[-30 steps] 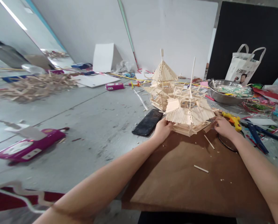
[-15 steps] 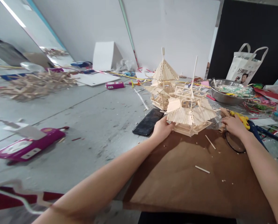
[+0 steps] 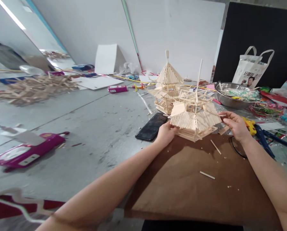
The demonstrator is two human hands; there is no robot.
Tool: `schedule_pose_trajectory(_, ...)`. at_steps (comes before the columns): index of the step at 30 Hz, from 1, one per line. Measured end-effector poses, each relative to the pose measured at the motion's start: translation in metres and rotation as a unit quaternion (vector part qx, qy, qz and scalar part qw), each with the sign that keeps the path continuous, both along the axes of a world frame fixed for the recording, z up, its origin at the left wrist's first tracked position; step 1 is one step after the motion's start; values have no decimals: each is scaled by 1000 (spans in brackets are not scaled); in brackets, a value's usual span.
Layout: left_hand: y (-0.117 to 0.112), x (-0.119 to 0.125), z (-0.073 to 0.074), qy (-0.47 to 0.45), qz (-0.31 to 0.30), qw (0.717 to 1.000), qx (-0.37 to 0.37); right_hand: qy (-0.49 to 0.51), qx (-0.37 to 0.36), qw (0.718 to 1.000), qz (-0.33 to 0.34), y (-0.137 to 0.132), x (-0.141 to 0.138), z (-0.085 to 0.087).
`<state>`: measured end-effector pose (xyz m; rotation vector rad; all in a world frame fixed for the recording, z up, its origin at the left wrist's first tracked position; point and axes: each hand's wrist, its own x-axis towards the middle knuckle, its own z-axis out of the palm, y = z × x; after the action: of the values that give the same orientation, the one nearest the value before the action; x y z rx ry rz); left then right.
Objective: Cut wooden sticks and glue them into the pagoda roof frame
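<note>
A pavilion model (image 3: 193, 120) built of pale wooden sticks stands on the far part of the brown board, with an upright stick rising from its top. My left hand (image 3: 166, 133) is closed on its lower left side, the fingertips partly hidden under the eave. On the other side, my right hand (image 3: 235, 125) has thumb and fingers drawn together at the right eave tip. Close behind it is a taller stick pavilion (image 3: 168, 77) with a pointed roof. A black phone (image 3: 151, 126) lies just left of my left hand.
Loose sticks (image 3: 207, 175) lie on the brown board (image 3: 182, 192). To the right are a yellow-and-blue tool (image 3: 260, 138) and a metal bowl (image 3: 239, 96) of green-white pieces. At left are a purple power strip (image 3: 30, 150) and a pile of sticks (image 3: 42, 88).
My right hand has left the brown piece beside the yellow tool and moved up and left to the model's right eave. The left hand keeps its place on the model.
</note>
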<state>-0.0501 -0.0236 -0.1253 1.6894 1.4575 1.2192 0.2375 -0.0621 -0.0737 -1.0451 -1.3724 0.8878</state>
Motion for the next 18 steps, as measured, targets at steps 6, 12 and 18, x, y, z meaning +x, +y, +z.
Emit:
schedule_pose_trajectory(6,2,-2,2,-20,-13,1000,-4,53,-72,996,-16,-14,-3,15)
schedule_pose_trajectory(12,2,0,1,-65,-19,998,-17,7,-153,988,26,-27,4,36)
schedule_pose_trajectory(18,3,7,0,-119,-10,992,-31,-41,-205,975,76,-45,1,55)
